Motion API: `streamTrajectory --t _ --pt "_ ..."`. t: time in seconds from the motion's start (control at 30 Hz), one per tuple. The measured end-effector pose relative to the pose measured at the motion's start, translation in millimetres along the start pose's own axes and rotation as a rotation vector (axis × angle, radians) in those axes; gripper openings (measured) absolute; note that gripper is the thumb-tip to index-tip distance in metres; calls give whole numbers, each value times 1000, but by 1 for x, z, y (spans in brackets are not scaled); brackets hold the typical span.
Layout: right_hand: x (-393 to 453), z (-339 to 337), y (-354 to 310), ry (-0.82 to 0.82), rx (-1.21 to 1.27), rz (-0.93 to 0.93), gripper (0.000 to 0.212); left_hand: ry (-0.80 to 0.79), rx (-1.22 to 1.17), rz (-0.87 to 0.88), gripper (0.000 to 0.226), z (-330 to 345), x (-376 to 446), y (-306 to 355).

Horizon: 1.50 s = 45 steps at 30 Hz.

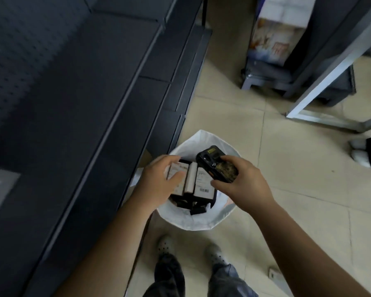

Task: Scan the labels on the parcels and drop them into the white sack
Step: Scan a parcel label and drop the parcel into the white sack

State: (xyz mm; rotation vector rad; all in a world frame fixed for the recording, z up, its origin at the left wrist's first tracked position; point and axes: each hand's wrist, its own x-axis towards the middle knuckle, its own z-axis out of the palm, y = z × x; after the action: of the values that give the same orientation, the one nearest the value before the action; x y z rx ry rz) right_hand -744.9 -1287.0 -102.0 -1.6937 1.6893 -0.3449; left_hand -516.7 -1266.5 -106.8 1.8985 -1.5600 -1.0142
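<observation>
Two hands over the white sack [201, 221], both busy. Left hand [159, 181] grips a parcel [192, 181] by its left end, thumb on top, fingers curled round the far edge; black pkg w/ white labels, barcode showing on the right-hand label. Right hand [242, 183] wraps a black handheld scanner [216, 163], just right of the parcel, its head pointing away from the person, overlapping the pkg's right edge. Below the grip, inside the sack: more dark parcels [191, 205]. Dark shelving [73, 103] left of the hands; tiled floor [287, 179] to the right; person's shoes [165, 243] nearer than the sack.
</observation>
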Motion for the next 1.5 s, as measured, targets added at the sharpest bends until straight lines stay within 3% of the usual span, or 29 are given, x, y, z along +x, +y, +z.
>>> streamTrajectory --t 0.37,0.67,0.93,1.23,1.5 --pt "-60 -78 -143 -141 114 -576 64 499 70 -70 35 -124 -171 101" --pt "-193 -77 -262 -299 297 -999 60 943 194 -161 37 -178 -378 127" --pt "-394 -2 -284 -589 275 -1179 59 1198 209 -333 35 -137 -619 85" --pt "-685 108 -276 -904 173 -1463 59 1520 221 -749 37 -43 -935 54" --pt "-906 186 -263 -1217 118 -1690 56 1765 171 -1062 35 35 -1121 51"
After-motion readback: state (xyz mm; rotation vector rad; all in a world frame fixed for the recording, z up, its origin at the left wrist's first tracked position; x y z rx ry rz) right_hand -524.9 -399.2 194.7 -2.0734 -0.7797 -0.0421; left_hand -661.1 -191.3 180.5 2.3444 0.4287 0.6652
